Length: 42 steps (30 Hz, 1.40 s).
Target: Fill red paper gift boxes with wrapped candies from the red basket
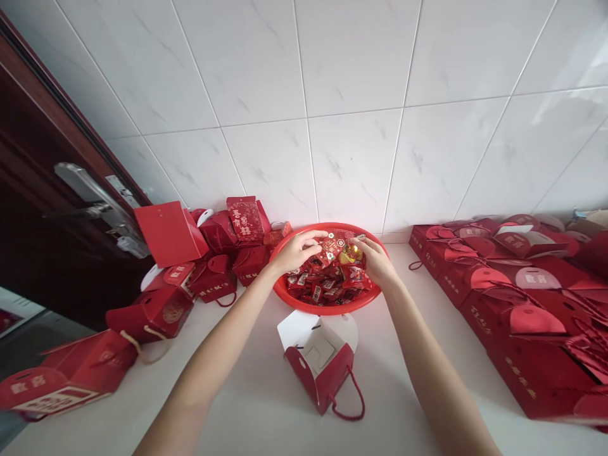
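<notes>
A red plastic basket (327, 309) full of small wrapped candies (323, 285) stands against the wall. Over its left side, my left hand (300, 251) has its fingers closed at the edge of a red packet (331, 250) with white flower prints. My right hand (374, 258) is over the right side, its fingers curled together beside a gold-wrapped candy (351, 253); what lies between the fingertips is hidden. In front of the basket sits an open red gift box (323, 373) with a white inside, nothing in it, its red rope handle (351, 415) hanging to the right.
Several red gift boxes (213, 278) are grouped at the left, near a dark door (52, 190) with a metal handle. Rows of closed red boxes (503, 316) with rope handles fill the right side. A white tiled wall (351, 76) rises behind the white tabletop (256, 392).
</notes>
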### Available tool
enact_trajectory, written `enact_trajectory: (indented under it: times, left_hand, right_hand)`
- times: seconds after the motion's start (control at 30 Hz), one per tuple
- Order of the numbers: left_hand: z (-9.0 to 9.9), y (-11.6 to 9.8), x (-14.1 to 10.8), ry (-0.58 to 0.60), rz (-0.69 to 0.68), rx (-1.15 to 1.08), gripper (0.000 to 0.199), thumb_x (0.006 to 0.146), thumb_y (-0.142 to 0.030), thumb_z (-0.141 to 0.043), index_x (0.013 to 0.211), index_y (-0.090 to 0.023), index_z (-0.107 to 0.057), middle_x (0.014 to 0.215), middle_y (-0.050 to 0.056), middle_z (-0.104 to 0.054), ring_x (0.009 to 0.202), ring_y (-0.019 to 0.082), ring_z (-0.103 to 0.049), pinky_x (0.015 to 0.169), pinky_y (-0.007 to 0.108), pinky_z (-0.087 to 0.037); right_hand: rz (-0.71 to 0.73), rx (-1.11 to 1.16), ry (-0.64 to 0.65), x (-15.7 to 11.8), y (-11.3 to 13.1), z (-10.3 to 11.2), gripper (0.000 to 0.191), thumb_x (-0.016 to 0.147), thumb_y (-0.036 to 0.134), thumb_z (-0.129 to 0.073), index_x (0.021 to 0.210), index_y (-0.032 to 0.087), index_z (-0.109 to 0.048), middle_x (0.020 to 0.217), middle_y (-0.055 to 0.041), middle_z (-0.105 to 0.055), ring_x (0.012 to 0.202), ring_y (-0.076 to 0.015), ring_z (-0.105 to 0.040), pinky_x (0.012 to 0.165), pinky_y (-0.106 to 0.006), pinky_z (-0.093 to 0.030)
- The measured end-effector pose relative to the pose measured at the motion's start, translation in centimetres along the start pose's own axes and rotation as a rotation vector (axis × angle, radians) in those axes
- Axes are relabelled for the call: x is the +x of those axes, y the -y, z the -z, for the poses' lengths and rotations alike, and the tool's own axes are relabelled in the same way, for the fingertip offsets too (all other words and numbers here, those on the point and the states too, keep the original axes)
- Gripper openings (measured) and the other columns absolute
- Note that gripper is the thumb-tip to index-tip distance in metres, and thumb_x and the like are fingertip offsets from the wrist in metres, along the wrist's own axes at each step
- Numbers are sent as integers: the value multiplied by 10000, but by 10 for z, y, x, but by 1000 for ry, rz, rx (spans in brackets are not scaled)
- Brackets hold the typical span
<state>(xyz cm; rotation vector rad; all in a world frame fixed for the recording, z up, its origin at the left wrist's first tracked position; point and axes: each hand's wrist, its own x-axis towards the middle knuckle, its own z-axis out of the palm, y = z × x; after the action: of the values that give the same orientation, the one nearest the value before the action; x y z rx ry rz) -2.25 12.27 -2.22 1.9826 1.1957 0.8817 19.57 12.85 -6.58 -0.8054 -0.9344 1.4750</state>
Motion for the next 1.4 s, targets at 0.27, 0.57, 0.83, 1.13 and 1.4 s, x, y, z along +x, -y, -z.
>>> enact_trajectory:
  times: [0.27,0.57,0.83,1.13,1.4]
  left_hand:
    - [-7,0,-1,-48,-38,-14,495,840,-449,-657,1255,-181,-672,1244,97,-732,1064,255,-699,999,414,-517]
    - [-5,8,-2,-112,-29,0,543,786,-433,-721,1265,-183,-660,1289,101,-703,1061,255,-690,1012,419,-501]
    - [16,37,-10,-242,52,188,494,838,-341,-662,1306,-188,-638,1359,106,-670,1237,288,-633,1061,416,-487]
    - [11,40,-6,69,107,491,366,908,-273,-554,1226,-193,-718,1251,62,-740,1163,246,-685,1035,332,-514]
    - [-7,39,30,491,275,584,594,629,-71,-636,1200,-200,-737,1144,54,-780,918,228,-734,766,247,-542]
  right_hand:
    - [-30,-37,60,-4,6,0,401,575,435,-888,845,214,-690,861,-5,-679,824,-185,-651,691,-293,-542]
    - [-11,-64,74,-4,5,1,373,589,357,-854,882,207,-680,847,-5,-692,777,-171,-655,683,-291,-536]
    - [30,-28,-46,2,-1,4,300,583,287,-779,851,202,-674,757,21,-652,697,-128,-602,611,-242,-502]
    - [54,28,-21,-1,-2,2,338,574,285,-836,825,209,-624,783,-20,-718,738,-201,-699,661,-322,-596]
    - [44,51,-50,-4,2,0,328,562,286,-848,810,208,-647,750,-9,-719,686,-187,-698,601,-298,-599]
